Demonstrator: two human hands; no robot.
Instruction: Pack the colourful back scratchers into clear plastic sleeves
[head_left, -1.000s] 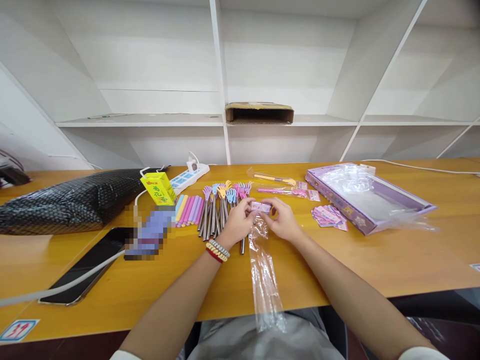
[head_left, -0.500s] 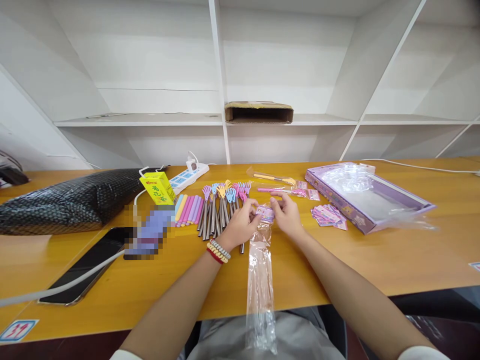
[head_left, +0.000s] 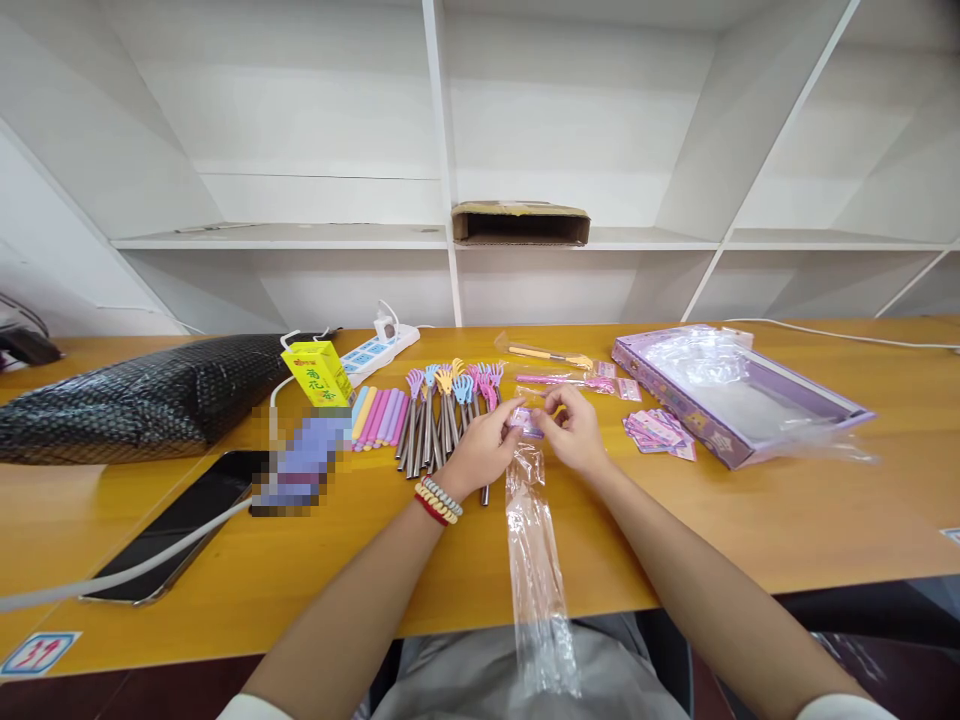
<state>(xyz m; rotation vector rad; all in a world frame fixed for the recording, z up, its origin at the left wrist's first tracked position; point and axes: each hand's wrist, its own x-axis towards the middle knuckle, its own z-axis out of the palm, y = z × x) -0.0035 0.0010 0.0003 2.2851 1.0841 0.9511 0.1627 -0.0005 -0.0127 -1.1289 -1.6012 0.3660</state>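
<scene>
Between my two hands is the card-topped end of a long clear plastic bag (head_left: 536,560), which hangs over the table edge onto my lap. My left hand (head_left: 486,446) pinches the left side of its small purple card (head_left: 529,422). With bent fingers, my right hand (head_left: 571,430) grips the card's right side. Just left of them lie several back scratchers (head_left: 442,430) with metal rods and coloured claw heads. Coloured handle tubes (head_left: 379,418) line up beside these. Beyond my hands rest a bagged yellow back scratcher (head_left: 551,354) and a bagged pink one (head_left: 562,380).
Loose purple cards (head_left: 658,434) lie right of my hands, near a purple display box (head_left: 739,400). Leftward are a yellow drink carton (head_left: 319,373), a power strip (head_left: 379,352), a phone (head_left: 176,530) and a black wrapped parcel (head_left: 142,400). A cardboard box (head_left: 520,224) sits on the shelf.
The bag's lower end has swung a little to the right. My right hand's fingers have curled in closer to the card, while my left hand keeps its pinch.
</scene>
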